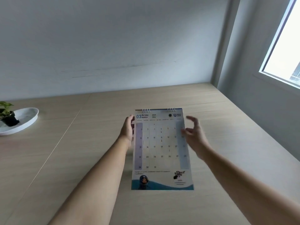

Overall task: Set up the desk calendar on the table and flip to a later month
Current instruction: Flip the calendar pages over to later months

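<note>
Pale wood tabletop (81, 159) meets a grey wall; far left, a white dish (24, 122) holds a small potted plant (6, 116). At centre the desk calendar (160, 151) shows March, left hand (128, 132) gripping its left edge, right hand (194, 135) spread beside its right edge.

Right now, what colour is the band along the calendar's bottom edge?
Blue, wavy-topped, on the calendar; the head view shows it.
</note>
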A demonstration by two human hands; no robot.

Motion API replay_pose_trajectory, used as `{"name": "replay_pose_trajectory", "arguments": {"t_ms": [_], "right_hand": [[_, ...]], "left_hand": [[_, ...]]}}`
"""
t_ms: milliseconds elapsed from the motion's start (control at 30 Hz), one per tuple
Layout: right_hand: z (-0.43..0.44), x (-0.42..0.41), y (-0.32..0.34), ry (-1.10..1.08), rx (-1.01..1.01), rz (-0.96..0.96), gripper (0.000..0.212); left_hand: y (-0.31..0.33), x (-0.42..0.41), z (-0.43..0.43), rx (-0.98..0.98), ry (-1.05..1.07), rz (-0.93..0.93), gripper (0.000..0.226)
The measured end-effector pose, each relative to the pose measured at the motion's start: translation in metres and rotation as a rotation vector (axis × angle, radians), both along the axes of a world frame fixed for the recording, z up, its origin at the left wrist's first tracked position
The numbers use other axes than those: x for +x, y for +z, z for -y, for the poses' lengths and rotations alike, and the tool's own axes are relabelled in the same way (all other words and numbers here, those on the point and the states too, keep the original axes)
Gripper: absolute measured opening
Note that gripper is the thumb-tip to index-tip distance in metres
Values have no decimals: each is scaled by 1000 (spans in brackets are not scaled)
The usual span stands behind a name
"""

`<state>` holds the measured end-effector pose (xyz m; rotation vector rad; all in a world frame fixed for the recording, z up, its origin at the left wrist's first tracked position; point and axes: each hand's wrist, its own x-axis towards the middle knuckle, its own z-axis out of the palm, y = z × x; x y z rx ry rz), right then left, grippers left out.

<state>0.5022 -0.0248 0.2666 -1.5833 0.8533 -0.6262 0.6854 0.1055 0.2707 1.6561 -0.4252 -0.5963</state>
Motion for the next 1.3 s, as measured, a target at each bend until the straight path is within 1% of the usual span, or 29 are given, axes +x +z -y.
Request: {"name": "replay_pose_trajectory", "arguments": {"t_ms": [33,67,100,133,167,200,233,267,367,467,567,633,733,767,833,867,967,1033,1133,1300], "right_hand": [[3,-4,12,10,-1,54,37],[6,-7,28,5,-13,104,32],[11,-8,43,17,-1,149,22],[14,-9,60,40,47,198,18],[18,-6,74,53,94,241,24],[22,-3,88,58,96,254,29],[26,3,99,58,57,239,31],[29,11,108,52,-3,208,30],[45,40,117,-30,-203,79,25],[63,62,104,-119,-322,-51,19],[68,73,85,-73,-372,-194,32],[64,75,74,-32,-389,-266,35],[56,74,57,46,-320,-343,22],[56,73,50,46,-296,-345,26],[54,66,41,33,-259,-323,43],[53,60,36,22,-245,-304,46],[48,39,13,58,-270,-326,43],[42,28,-8,98,-258,-374,46],[33,21,-24,90,-242,-384,34],[34,16,-28,53,-280,-354,28]], "left_hand": [[1,5,-3,-38,-23,-38,40],[4,7,-6,-23,-49,-35,36],[6,8,-8,-14,-60,-11,30],[5,10,-8,21,-61,-10,26],[8,6,-8,45,-80,-47,23],[9,2,-6,84,-99,-63,22],[9,0,-3,134,-127,-35,25],[7,-1,0,193,-134,39,27],[5,-7,5,257,-96,169,25],[1,-9,7,263,-60,189,27],[-1,-9,8,261,-65,220,28],[-3,-8,8,255,-80,232,27],[-5,-6,7,245,-70,237,24],[-7,-5,8,243,-58,243,24],[-10,-5,7,241,-39,256,23],[-12,-5,7,237,-39,262,21],[-15,-6,6,237,-47,268,20],[-16,-5,8,252,-39,266,22],[-15,-4,11,270,-41,263,26],[-19,-3,16,286,-57,289,33]]}}
